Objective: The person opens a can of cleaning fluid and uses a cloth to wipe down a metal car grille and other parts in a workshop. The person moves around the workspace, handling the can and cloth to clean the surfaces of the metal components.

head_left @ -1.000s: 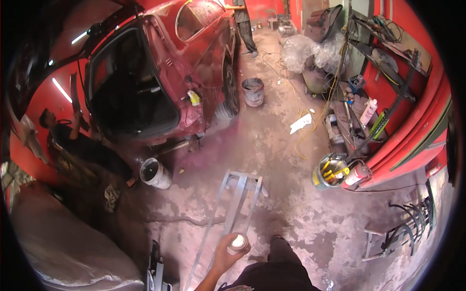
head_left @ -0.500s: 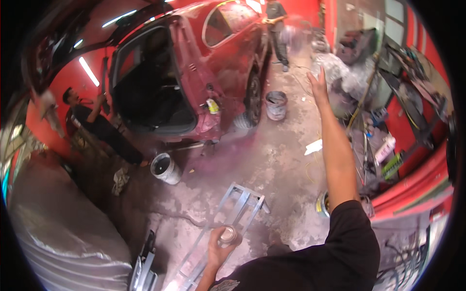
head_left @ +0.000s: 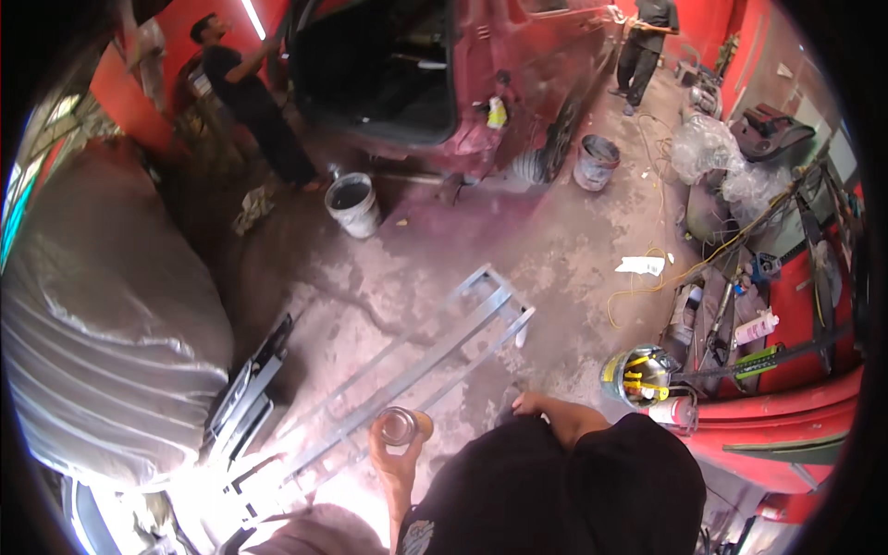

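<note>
My left hand [head_left: 393, 462] is closed around a small round jar [head_left: 399, 426], seen from above with its circular rim facing up. Below it stretches a grey metal frame [head_left: 435, 338] standing on the floor. My right hand [head_left: 529, 404] is low in front of my body, beside the black shirt. Its fingers are partly hidden and too small to read, and nothing shows in it.
A red car body [head_left: 518, 83] with an open rear stands ahead. Two buckets [head_left: 356, 217] [head_left: 595, 166] are on the floor near it. One person [head_left: 250, 92] stands at left, another [head_left: 643, 46] at the back. A tool bucket [head_left: 615, 375] sits at right; a covered bulk [head_left: 111, 305] fills the left.
My right arm, stretched out forward before, has dropped to my body. The view has tilted down and turned left. The jar stays in my left hand.
</note>
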Demonstrator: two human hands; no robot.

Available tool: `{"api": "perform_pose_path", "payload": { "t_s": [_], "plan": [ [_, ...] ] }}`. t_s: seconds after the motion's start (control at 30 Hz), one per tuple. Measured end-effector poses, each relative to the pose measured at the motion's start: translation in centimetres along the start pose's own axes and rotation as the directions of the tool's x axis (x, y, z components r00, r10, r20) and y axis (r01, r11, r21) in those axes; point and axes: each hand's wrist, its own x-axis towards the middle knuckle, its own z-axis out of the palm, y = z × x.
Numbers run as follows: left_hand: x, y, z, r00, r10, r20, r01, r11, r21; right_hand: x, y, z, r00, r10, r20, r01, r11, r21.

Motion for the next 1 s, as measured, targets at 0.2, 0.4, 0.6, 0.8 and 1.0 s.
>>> {"api": "perform_pose_path", "payload": {
  "t_s": [0.2,0.4,0.6,0.8,1.0],
  "plan": [
    [-4.6,-7.1,-8.8,0.996,-0.005,-0.09,-0.004,0.995,-0.101,2.6,5.3,-9.2,0.631,-0.183,-0.754,-0.213,0.893,-0.396],
    [-6.9,-12.6,-15.5,0.991,-0.028,-0.129,0.022,0.999,-0.048,3.9,-14.7,-8.5,0.708,-0.19,-0.68,0.111,0.981,-0.159],
    [-7.6,-14.6,-19.6,0.943,-0.094,-0.318,0.09,0.996,-0.027,4.4,-26.1,-0.9,0.947,-0.279,-0.157,0.229,0.933,-0.278],
    [-9.7,-11.1,-21.7,0.876,-0.209,-0.434,0.235,0.972,0.006,9.2,-12.5,-5.8,0.993,-0.103,-0.055,0.108,0.991,0.083],
    [-17.9,-14.9,-21.9,0.673,-0.506,-0.54,0.417,0.862,-0.288,14.6,-16.4,-2.4,0.999,0.031,0.03,-0.016,0.912,-0.411]
  ]
}}
